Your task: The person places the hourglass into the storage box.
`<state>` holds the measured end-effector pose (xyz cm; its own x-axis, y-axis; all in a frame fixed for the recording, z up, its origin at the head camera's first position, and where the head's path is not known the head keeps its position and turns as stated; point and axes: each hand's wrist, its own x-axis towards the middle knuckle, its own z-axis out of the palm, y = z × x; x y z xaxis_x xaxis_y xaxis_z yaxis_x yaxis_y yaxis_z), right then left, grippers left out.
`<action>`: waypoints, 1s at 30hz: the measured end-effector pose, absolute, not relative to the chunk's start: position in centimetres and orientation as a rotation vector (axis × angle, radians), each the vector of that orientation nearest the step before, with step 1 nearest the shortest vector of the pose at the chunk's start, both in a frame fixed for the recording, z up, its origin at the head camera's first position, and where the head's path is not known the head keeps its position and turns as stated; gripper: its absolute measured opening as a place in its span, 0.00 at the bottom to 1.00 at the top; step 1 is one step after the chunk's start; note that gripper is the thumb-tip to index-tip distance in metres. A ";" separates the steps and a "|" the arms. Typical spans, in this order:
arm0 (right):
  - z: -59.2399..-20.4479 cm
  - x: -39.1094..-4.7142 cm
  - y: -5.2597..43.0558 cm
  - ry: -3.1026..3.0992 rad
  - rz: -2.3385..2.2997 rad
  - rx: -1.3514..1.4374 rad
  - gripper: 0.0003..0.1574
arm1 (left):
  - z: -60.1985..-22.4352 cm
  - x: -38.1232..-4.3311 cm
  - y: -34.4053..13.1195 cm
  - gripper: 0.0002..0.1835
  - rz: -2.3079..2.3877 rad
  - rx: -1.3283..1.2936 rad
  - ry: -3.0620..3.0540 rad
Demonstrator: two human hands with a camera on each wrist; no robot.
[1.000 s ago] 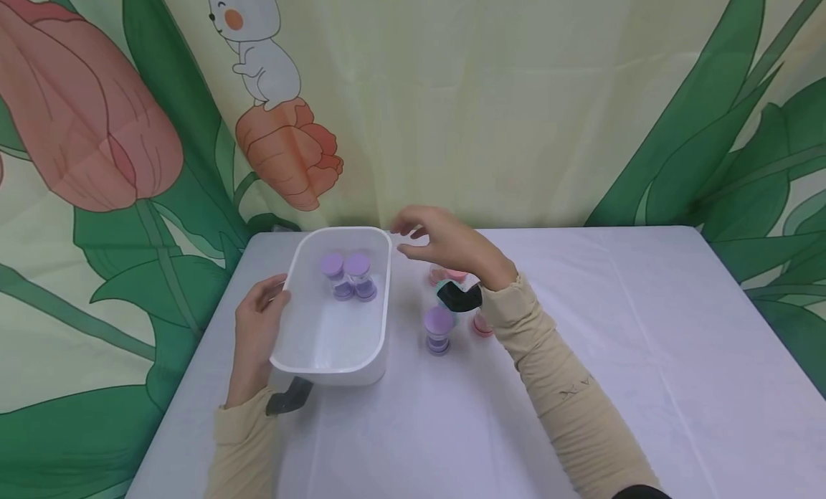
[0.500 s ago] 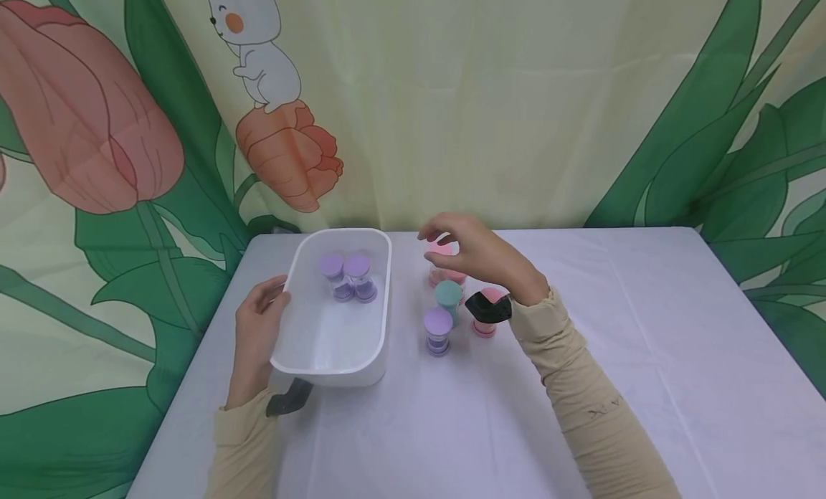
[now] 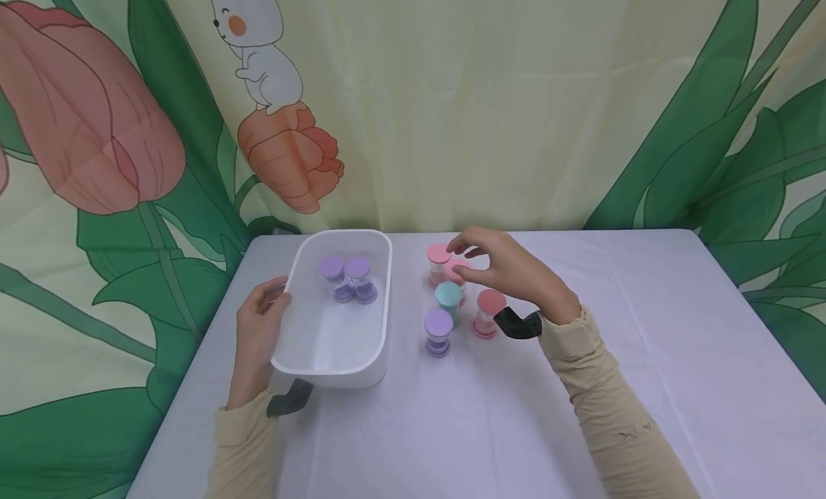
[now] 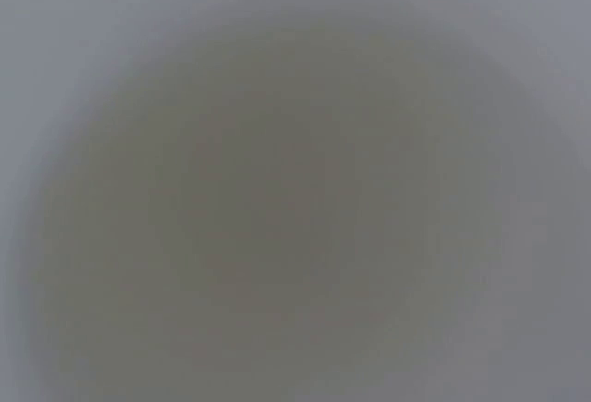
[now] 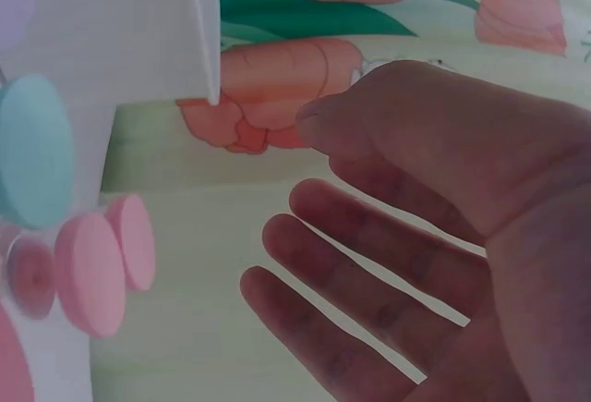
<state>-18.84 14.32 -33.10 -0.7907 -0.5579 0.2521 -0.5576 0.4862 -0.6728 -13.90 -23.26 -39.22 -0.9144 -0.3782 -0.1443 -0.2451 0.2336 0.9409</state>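
Observation:
My left hand (image 3: pixel 255 334) grips the left rim of a white plastic tub (image 3: pixel 323 345). Two purple-capped sand timers (image 3: pixel 358 267) stand side by side inside it. Over the table to the right of the tub, my right hand (image 3: pixel 506 268) holds nothing, its fingers spread and slightly bent. By its fingertips stand two pink sand timers (image 3: pixel 439 254). A teal sand timer (image 3: pixel 448 295), a purple sand timer (image 3: pixel 438 324) and another pink sand timer (image 3: pixel 490 303) are nearer the front. In the right wrist view, the pink caps (image 5: pixel 90 273) lie left of the fingers.
A white cloth covers the table (image 3: pixel 413 442). Behind it hangs a curtain (image 3: pixel 484 126) printed with tulips, leaves and a rabbit on a carrot. The left wrist view is a grey blur.
My right hand has moved right, from beside the tub's rim to past the pink sand timers, uncovering the group on the table. The left hand and tub have stayed in place.

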 end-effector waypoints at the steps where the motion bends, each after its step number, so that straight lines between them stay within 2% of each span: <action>1: -33.2 -18.7 14.5 2.715 -1.219 -1.000 0.16 | -39.2 -13.9 -23.3 0.21 -1.780 0.598 -2.378; 30: -37.3 -16.4 18.1 2.715 -1.238 -0.960 0.18 | -39.2 -13.7 -23.5 0.22 -1.785 0.594 -2.389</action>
<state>-16.44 18.12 -37.29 -0.8126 -0.5329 0.2361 -0.5277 0.5005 -0.6863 -13.74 -23.45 -39.24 -0.9188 -0.3653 -0.1496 -0.2471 0.2366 0.9397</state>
